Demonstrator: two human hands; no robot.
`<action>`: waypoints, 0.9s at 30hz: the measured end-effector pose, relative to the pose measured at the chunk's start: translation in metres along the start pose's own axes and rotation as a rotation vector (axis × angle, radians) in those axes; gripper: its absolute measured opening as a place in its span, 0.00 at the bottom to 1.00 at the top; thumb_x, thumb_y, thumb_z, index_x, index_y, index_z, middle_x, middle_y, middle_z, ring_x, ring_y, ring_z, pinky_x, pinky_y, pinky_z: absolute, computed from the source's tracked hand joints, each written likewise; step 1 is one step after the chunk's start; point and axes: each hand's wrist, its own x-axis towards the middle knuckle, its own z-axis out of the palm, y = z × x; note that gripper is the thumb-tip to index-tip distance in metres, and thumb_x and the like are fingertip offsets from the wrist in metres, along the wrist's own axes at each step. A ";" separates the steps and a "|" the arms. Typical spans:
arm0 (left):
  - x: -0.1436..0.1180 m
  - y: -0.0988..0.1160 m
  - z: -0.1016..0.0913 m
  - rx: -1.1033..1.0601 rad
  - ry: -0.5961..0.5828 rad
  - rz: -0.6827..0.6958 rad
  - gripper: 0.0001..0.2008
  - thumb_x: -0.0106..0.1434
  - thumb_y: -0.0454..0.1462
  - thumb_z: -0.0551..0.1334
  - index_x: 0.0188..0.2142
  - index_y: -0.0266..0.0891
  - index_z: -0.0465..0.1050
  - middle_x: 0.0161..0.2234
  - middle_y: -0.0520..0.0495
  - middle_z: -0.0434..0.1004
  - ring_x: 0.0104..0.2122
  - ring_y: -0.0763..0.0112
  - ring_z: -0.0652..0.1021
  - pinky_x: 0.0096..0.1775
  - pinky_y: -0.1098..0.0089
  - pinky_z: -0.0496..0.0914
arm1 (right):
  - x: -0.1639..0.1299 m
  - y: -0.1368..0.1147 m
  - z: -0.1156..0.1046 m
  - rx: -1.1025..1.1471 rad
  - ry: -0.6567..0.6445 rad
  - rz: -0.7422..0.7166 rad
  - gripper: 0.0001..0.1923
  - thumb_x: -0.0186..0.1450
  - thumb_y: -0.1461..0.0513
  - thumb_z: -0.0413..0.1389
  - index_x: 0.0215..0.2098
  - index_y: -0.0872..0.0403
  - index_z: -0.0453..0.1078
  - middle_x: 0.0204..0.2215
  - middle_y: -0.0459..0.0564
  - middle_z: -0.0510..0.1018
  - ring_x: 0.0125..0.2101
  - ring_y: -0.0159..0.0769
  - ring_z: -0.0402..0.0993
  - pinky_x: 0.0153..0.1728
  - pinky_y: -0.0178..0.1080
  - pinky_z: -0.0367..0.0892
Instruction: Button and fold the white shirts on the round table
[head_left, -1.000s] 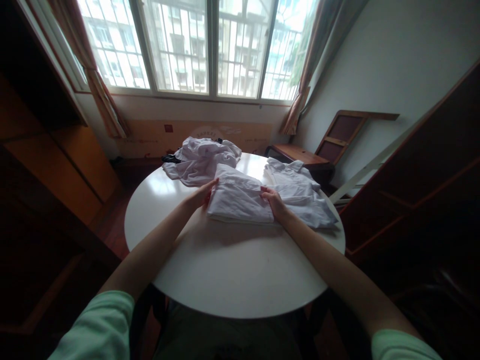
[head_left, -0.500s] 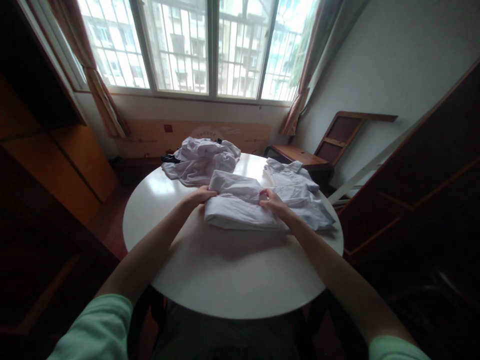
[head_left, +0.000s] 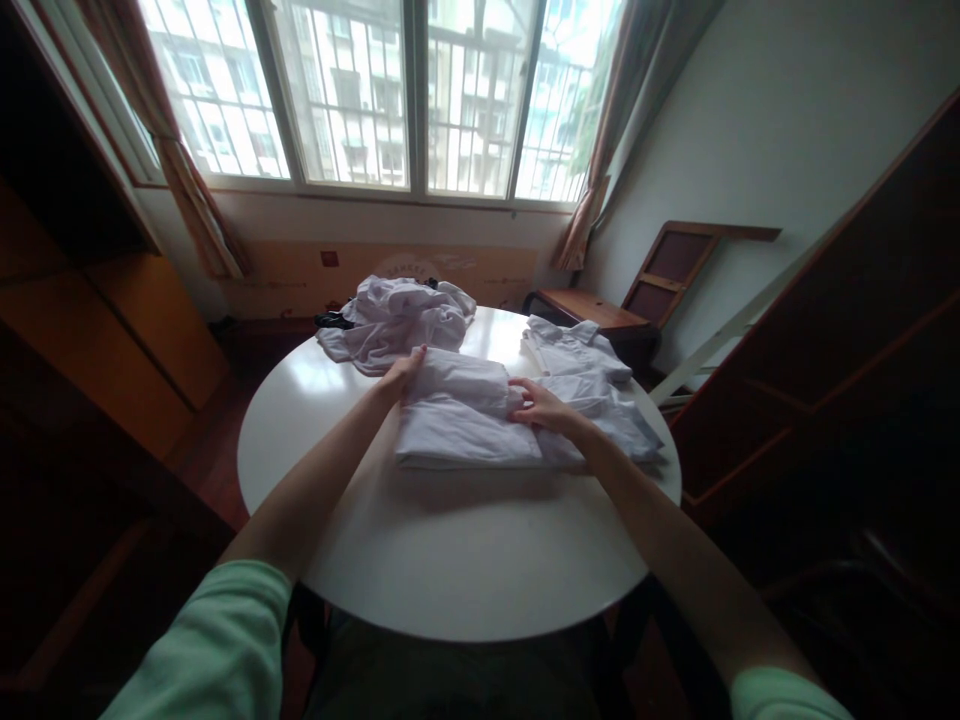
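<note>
A folded white garment (head_left: 461, 420) lies in the middle of the round white table (head_left: 450, 560). My left hand (head_left: 403, 373) grips its far left edge, and my right hand (head_left: 538, 405) holds its far right edge, fingers curled over the cloth. The garment's far part is folded over onto the near part. Both forearms reach in from the bottom of the view.
A crumpled pale garment (head_left: 397, 320) lies at the table's far left. A white collared shirt (head_left: 589, 375) is spread at the right, partly under the folded one. A wooden chair (head_left: 645, 290) stands behind the table at the right, cabinets at both sides, a window beyond.
Both hands have brought the garment's far edge toward me, folding it over itself into a shorter bundle. The view has shifted slightly left.
</note>
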 end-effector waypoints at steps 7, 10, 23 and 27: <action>-0.015 0.003 -0.006 -0.243 -0.167 0.094 0.18 0.45 0.45 0.67 0.30 0.35 0.69 0.22 0.52 0.71 0.21 0.76 0.69 0.25 0.74 0.63 | -0.004 -0.005 -0.003 0.040 -0.117 -0.055 0.29 0.45 0.68 0.63 0.46 0.53 0.69 0.32 0.47 0.76 0.26 0.29 0.70 0.22 0.29 0.65; -0.023 0.004 -0.008 -0.307 -0.213 0.085 0.14 0.47 0.44 0.64 0.29 0.37 0.67 0.20 0.54 0.66 0.19 0.76 0.67 0.22 0.74 0.63 | -0.008 -0.010 -0.005 0.041 -0.135 -0.023 0.23 0.45 0.67 0.63 0.42 0.54 0.71 0.32 0.46 0.76 0.23 0.27 0.68 0.20 0.28 0.62; -0.009 -0.002 -0.016 0.114 -0.102 0.159 0.10 0.43 0.41 0.64 0.21 0.36 0.68 0.18 0.54 0.65 0.20 0.76 0.64 0.24 0.74 0.56 | -0.009 -0.004 -0.011 0.090 -0.206 0.025 0.23 0.45 0.65 0.64 0.41 0.54 0.70 0.33 0.46 0.75 0.25 0.26 0.69 0.21 0.27 0.62; 0.003 -0.008 -0.015 0.388 -0.017 0.290 0.09 0.44 0.41 0.64 0.19 0.37 0.70 0.18 0.53 0.68 0.23 0.73 0.66 0.25 0.74 0.57 | -0.013 -0.007 -0.014 0.068 -0.224 0.049 0.24 0.46 0.64 0.64 0.41 0.53 0.67 0.33 0.45 0.74 0.25 0.27 0.68 0.21 0.28 0.61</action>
